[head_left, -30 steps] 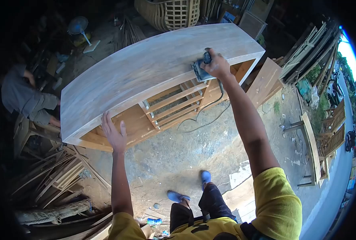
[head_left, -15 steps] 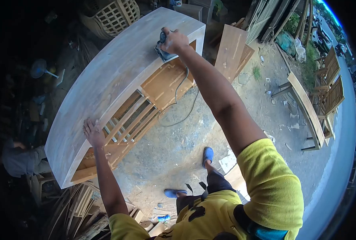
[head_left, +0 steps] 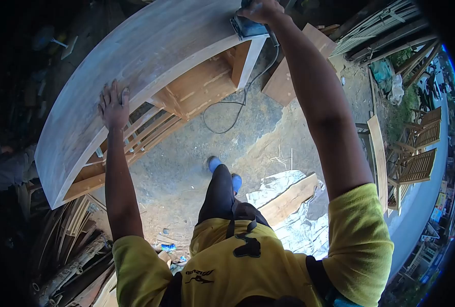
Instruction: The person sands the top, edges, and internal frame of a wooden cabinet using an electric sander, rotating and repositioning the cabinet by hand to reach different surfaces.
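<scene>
Wooden panel [head_left: 151, 56] is apparently being sanded: sander [head_left: 248, 28] gripped by right hand [head_left: 262, 10], left hand [head_left: 114, 106] spread; steady guiding probably being needed.

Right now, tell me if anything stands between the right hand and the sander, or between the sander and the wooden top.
Nothing visible does: the right hand already grips the sander, which appears to sit on the wooden top. Its cord hangs off the front.

the pale wooden top [head_left: 158, 53] carries a sander [head_left: 249, 27] and the left hand [head_left: 115, 106].
</scene>
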The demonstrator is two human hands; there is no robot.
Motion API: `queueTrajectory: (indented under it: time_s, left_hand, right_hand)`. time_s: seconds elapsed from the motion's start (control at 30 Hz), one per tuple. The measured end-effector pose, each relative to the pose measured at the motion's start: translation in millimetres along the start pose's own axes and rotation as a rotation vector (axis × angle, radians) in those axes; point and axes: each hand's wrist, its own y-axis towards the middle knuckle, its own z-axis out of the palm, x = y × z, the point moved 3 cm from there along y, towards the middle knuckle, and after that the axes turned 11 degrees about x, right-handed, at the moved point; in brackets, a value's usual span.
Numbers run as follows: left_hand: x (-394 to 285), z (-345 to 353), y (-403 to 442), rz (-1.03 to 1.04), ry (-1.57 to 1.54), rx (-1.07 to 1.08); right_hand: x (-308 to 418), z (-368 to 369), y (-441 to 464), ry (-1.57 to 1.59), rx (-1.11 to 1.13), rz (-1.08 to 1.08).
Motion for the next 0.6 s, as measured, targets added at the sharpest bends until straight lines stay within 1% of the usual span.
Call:
queueTrajectory:
  time_s: [0.1,0.13,0.2,0.23,0.27,0.33,0.37,0.4,0.43,0.47,0.5,0.53,0.57,0.6]
  left_hand:
    - [-0.6,-1.5,2.4,0.018,-0.010,-0.062]
    - [-1.2,-1.9,2.6,0.017,-0.003,-0.063]
    - [1.2,-4.6,-3.1,0.016,0.009,-0.064]
    - [-1.2,-6.5,-4.0,0.029,0.003,-0.070]
    - [-6.5,-11.7,-6.3,0.029,0.001,-0.059]
    - [4.4,0.1,-1.9,0.038,-0.003,-0.060]
    - [-4.6,-7.7,0.4,-0.012,0.020,-0.008]
    - [6.4,1.6,6.9,-0.062,0.037,0.021]
    - [22.5,14.0,13.0,-0.038,0.039,-0.018]
    - [55.1,46.9,31.4,-0.046,0.132,-0.067]
    - [53.1,47.1,54.2,0.033,0.337,-0.019]
    - [16.4,24.9,26.3,-0.121,0.219,-0.102]
    - [3.6,13.1,31.6,-0.179,0.229,-0.050]
    - [-7.2,1.0,35.4,-0.249,0.150,0.014]
  right_hand:
    - [-2.8,-4.9,17.3,-0.051,-0.031,-0.053]
    - [-6.8,-0.3,40.6,-0.098,0.143,-0.001]
    - [-17.2,12.2,65.3,-0.046,0.030,-0.107]
    - [-10.1,5.9,63.5,-0.030,0.015,-0.066]
    - [-9.2,9.1,74.9,-0.016,0.046,-0.057]
    - [-1.5,3.3,74.0,0.016,0.098,-0.138]
    - [5.5,4.7,75.3,0.058,0.110,-0.156]
    - [10.4,11.8,74.7,0.077,0.086,-0.209]
    - [17.0,9.9,69.7,0.143,0.178,-0.197]
    - [23.8,19.7,71.0,0.118,0.164,-0.251]
    - [31.7,43.3,77.3,0.097,0.094,-0.266]
    - [35.7,33.9,67.6,0.168,0.177,-0.269]
    - [34.6,14.7,47.6,0.214,0.178,-0.289]
    - [33.1,13.7,42.2,0.233,0.198,-0.290]
